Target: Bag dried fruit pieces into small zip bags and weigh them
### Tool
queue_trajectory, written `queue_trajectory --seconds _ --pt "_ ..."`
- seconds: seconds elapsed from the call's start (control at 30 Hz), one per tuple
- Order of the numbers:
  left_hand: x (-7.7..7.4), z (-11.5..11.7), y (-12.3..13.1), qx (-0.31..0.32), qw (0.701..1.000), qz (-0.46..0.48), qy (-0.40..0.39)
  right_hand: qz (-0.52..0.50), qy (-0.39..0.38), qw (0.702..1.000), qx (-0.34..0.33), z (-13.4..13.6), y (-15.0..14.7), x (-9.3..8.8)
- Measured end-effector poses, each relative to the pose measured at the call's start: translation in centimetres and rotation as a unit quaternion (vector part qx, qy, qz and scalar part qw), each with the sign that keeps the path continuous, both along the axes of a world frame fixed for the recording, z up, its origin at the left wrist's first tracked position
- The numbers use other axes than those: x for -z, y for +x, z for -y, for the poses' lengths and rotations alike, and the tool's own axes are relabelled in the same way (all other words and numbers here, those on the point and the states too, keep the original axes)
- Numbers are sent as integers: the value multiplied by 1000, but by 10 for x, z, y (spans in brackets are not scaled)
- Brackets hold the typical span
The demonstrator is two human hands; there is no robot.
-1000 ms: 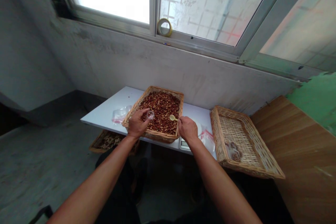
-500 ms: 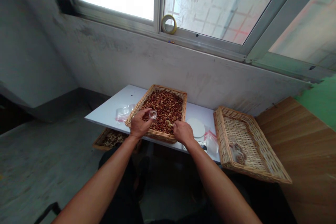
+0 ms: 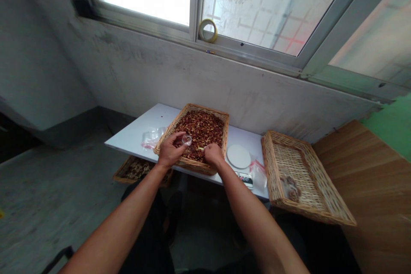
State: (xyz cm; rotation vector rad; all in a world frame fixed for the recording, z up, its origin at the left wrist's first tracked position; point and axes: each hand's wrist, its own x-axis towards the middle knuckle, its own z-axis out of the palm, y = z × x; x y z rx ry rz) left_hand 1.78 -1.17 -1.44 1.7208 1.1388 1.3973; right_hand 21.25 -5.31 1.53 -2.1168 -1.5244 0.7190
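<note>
My left hand [image 3: 171, 150] is closed on a small clear plastic bag [image 3: 186, 139], its round mouth open, over the near left part of a wicker basket [image 3: 227, 126]. Dried reddish-brown pieces [image 3: 202, 126] fill that basket. Inside its near right side, my right hand [image 3: 214, 154] grips a pale yellow-green spoon [image 3: 200, 149]. The spoon points left toward the bag, low over the pieces, and most of its handle is hidden in my fist.
The white table [image 3: 141, 126] holds clear bags [image 3: 153, 138] on the left. On the right are a scale with a round white plate [image 3: 238, 156] and red-edged zip bags [image 3: 258, 174]. Another wicker basket [image 3: 308, 175] holds a filled bag [image 3: 290, 188]. A lower basket [image 3: 120, 176] stands below.
My right hand has moved left with the spoon, bringing it closer to the bag. More of the scale now shows. My left hand has stayed nearly in place.
</note>
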Motion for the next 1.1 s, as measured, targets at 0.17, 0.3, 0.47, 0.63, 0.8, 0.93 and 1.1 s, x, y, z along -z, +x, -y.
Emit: queue_trajectory --seconds 0.17,0.3,0.47,0.63,0.8,0.93,1.1 --pt "1 -1 0 27 999 -21 -12 -57 31 998 23 -3 3 6" --pt "-4 1 1 20 999 -24 -19 -96 62 992 43 2 11 -5" --pt "-9 5 3 0 998 -60 -14 -130 107 985 43 9 26 -33" --pt "-11 6 4 -9 996 -92 5 -69 114 991 -16 16 29 -65" --pt "-15 8 5 -6 995 -99 1 105 100 985 -93 22 11 -90" --pt "-14 9 4 14 995 -94 -8 200 107 966 -124 26 -10 -99" --pt "-9 4 0 45 997 -63 -22 245 120 948 -162 33 -27 -104"
